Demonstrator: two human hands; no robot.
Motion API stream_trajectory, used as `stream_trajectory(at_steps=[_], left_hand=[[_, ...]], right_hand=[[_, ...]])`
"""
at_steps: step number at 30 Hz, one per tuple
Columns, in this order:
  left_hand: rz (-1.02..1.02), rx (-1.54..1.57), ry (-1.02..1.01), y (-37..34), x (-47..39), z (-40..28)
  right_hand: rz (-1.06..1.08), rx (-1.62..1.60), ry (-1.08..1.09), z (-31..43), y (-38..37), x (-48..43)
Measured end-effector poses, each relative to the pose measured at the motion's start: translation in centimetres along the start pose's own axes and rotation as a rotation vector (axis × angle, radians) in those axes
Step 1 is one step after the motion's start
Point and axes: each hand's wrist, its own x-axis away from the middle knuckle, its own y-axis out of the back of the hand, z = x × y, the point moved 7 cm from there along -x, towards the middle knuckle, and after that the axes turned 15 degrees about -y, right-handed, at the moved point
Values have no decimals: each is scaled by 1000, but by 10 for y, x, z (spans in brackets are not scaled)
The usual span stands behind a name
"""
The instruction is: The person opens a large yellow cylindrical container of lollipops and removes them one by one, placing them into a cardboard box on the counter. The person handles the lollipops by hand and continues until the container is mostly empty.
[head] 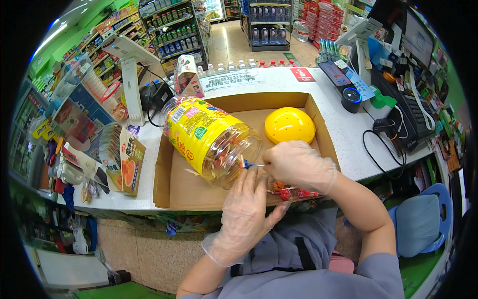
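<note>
A large clear plastic jar (209, 138) with a yellow printed label lies on its side in a shallow cardboard box (179, 194), its mouth towards me. In a clear plastic glove, my right hand (295, 164) grips the white stick of a blue-wrapped lollipop (247, 164) at the jar's mouth. My left hand (248, 209), also gloved, has its fingers extended just below that lollipop and holds nothing that I can see. Several red and orange wrapped lollipops (286, 194) lie at the box's near edge, under my right wrist. A yellow domed lid (290, 125) rests at the box's right rear.
The box stands on a white counter (343, 138). To its left are a candy display box (130, 162) and a tablet stand (132, 89). At right are a phone (334, 73), a round black device (351, 99) and a corded scanner (386, 127). Bottles line the counter's far side.
</note>
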Motion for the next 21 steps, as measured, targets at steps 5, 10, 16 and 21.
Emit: stream_trajectory(at_steps=[5,10,16,21], left_hand=[[51,-32,-29,-6,0,0],[103,-12,-47,-7,0,-4],[93,-40,-66,-8,1,-4],[67,-59,-65,-8,2,-4]], right_hand=[[64,-59,-62,-26,19,28],[163,94,-103,-39,22,38],[-117,-187,1,-12,32,18],[-211,-127,88,27,22,0]])
